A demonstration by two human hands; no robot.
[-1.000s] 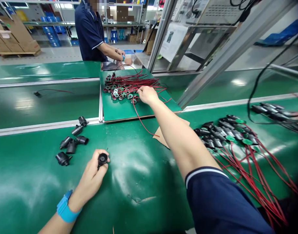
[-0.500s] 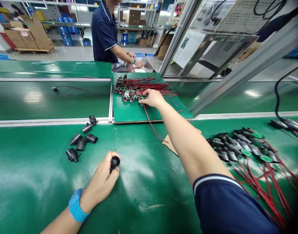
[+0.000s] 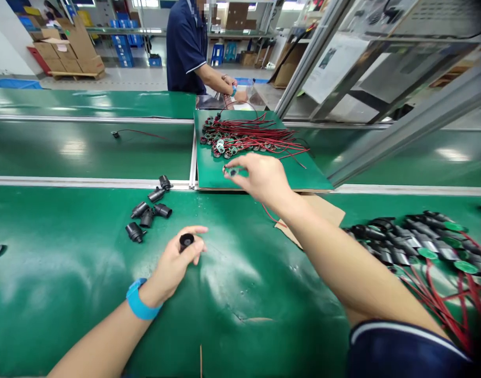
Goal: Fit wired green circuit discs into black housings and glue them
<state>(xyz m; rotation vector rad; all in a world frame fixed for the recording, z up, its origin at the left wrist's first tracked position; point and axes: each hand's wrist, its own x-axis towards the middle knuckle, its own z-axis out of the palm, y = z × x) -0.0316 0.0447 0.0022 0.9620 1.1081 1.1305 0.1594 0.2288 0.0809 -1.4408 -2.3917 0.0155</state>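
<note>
My left hand (image 3: pixel 176 258), with a blue wrist strap (image 3: pixel 140 300), holds a black plastic housing (image 3: pixel 186 241), its round opening facing up. Between the thumb and fingers of my right hand (image 3: pixel 259 176) is a small round wired part (image 3: pixel 233 171), with a red wire (image 3: pixel 268 214) trailing below the hand. Just beyond it, a pile of similar wired parts (image 3: pixel 228 142) with long red leads lies on a raised green board (image 3: pixel 214 178). Several loose black housings (image 3: pixel 147 217) lie on the green table left of centre.
To the right lie many black housings (image 3: pixel 401 252) with green discs and red wires. A cardboard piece (image 3: pixel 322 207) lies beside the board. One wired part (image 3: pixel 115 134) rests on the far strip. A metal post (image 3: pixel 382 121) slants across the right. Across the table stands a co-worker (image 3: pixel 187 44).
My right hand has lifted a wired part off the pile and drawn it back toward me. Some fingers of my left hand have stretched out around the housing. The view has shifted slightly.
</note>
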